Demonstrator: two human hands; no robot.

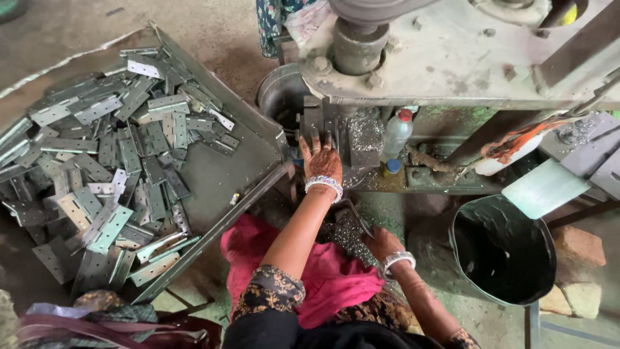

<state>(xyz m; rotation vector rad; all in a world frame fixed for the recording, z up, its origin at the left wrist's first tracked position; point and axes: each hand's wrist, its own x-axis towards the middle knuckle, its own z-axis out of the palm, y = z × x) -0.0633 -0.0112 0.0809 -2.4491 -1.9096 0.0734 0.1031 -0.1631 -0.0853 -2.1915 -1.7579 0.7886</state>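
Note:
My left hand (321, 160) reaches forward to the bed of a grey press machine (452, 58). Its fingers are spread flat, with the tips resting on a small grey metal piece (314, 123) under the ram. My right hand (382, 244) is low by my lap, fingers curled around the end of a dark curved metal bar (354, 215). A heap of flat grey metal hinges (110, 161) lies on a tilted sheet-metal tray (226, 174) to my left. Both wrists wear bangles.
A black bucket (504, 252) stands at the right, with bricks (578, 249) beside it. A plastic bottle with a red cap (396, 132) and metal shavings (365, 129) sit on the machine bed. A round metal pan (279, 97) is behind the tray. Pink cloth (323, 271) covers my lap.

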